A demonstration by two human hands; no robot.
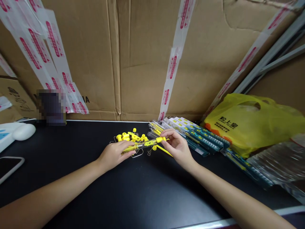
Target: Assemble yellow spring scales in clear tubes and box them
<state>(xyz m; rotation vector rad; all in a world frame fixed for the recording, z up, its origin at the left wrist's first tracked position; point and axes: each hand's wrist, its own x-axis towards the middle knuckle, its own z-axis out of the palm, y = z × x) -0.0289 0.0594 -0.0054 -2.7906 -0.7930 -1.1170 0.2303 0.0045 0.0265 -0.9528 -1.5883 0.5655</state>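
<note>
A slim pen-like tube (pixel 149 143), clear with yellow parts, lies slantwise between my two hands above the black table. My left hand (pixel 111 156) is closed around its left end, thumb below and fingers above. At the other end, the fingers and thumb of my right hand (pixel 179 149) pinch the yellow end piece. Right behind the tube is a loose pile of small yellow plastic caps (pixel 134 137), with bent wire pieces (pixel 138 155) among them. Under my right hand a yellow stick (pixel 164 150) rests on the table.
Clear and yellow tubes (pixel 156 128) lie beside stacked blue-and-white printed packs (pixel 202 135) at the right. Behind these sits a yellow plastic bag (pixel 252 124), with clear wrapping (pixel 281 159) nearby. A phone (pixel 10 167) and a white device (pixel 16 133) are at left. Cardboard (pixel 143 63) walls the back.
</note>
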